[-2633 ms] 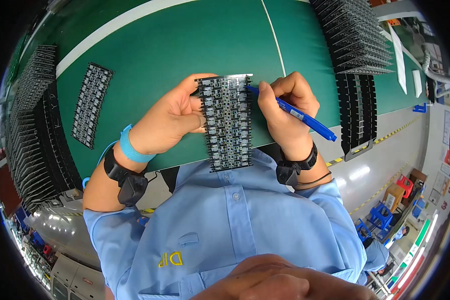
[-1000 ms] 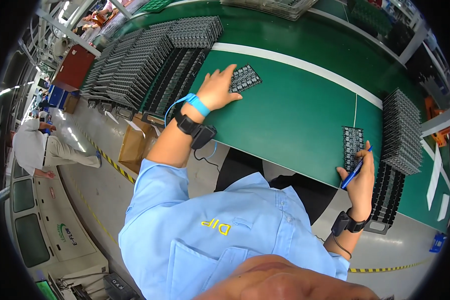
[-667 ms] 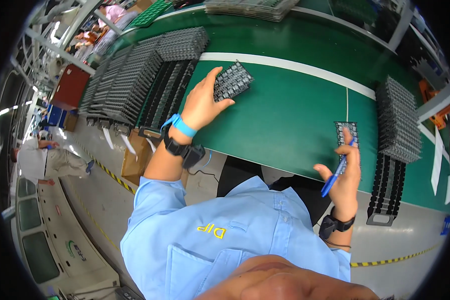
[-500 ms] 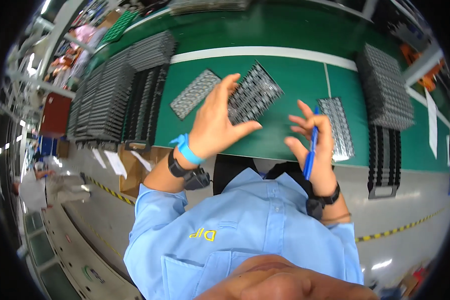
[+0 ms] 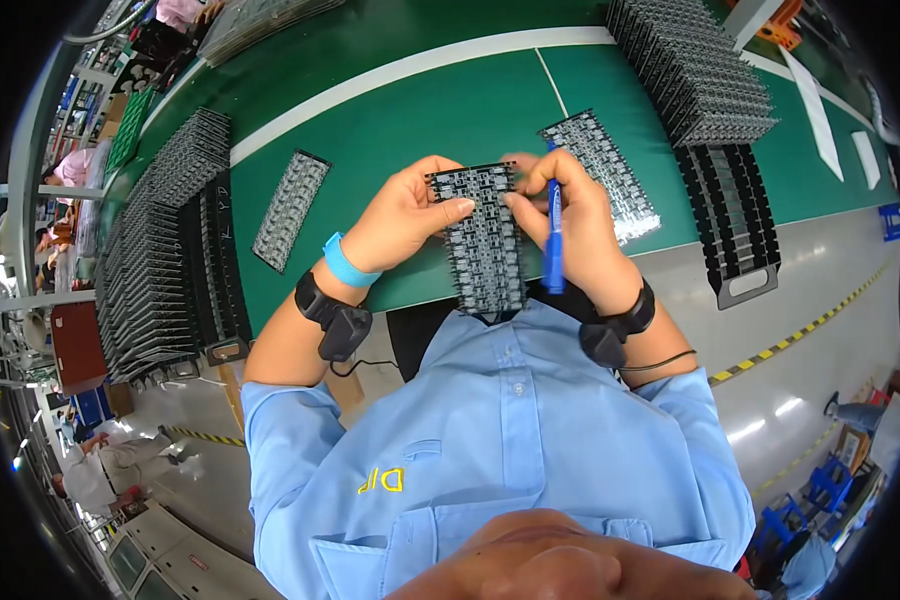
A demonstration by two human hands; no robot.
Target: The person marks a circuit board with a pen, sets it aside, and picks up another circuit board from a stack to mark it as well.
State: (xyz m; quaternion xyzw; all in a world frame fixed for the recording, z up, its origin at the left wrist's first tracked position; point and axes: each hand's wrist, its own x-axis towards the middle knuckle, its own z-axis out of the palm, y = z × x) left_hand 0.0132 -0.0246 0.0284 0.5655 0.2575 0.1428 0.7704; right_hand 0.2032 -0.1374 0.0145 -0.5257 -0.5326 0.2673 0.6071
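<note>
Hands share one circuit panel (image 5: 485, 245): left hand (image 5: 405, 215) pinching its edge, right hand (image 5: 570, 220) gripping panel and blue pen (image 5: 553, 245)

Dark circuit panel (image 5: 484, 240), upright (lengthwise), blue pen (image 5: 554, 240) alongside

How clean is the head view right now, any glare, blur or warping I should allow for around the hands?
Head view: hands sharp at centre; left hand and right hand hold the circuit panel, the right also a blue pen. Fisheye bends the white line on the green table, and the corners go black. Glare patches on the grey floor; lighting even, shadows soft.
</note>
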